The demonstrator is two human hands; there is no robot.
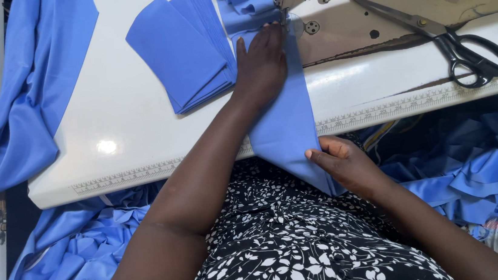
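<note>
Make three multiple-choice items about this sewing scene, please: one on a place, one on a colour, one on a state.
1. Where do the black-handled steel scissors lie?
A. on the sewing machine's bed
B. on the floor
C. on the person's lap

2. What colour is the stack of cut fabric pieces?
A. red
B. blue
C. white

3. What does the left hand do?
A. hangs in the air
B. holds the scissors
C. presses flat on the long blue fabric strip

A: they rest right of the needle. B: all pieces are blue. C: the palm lies on the strip, while the right hand pinches its lower end.
</note>
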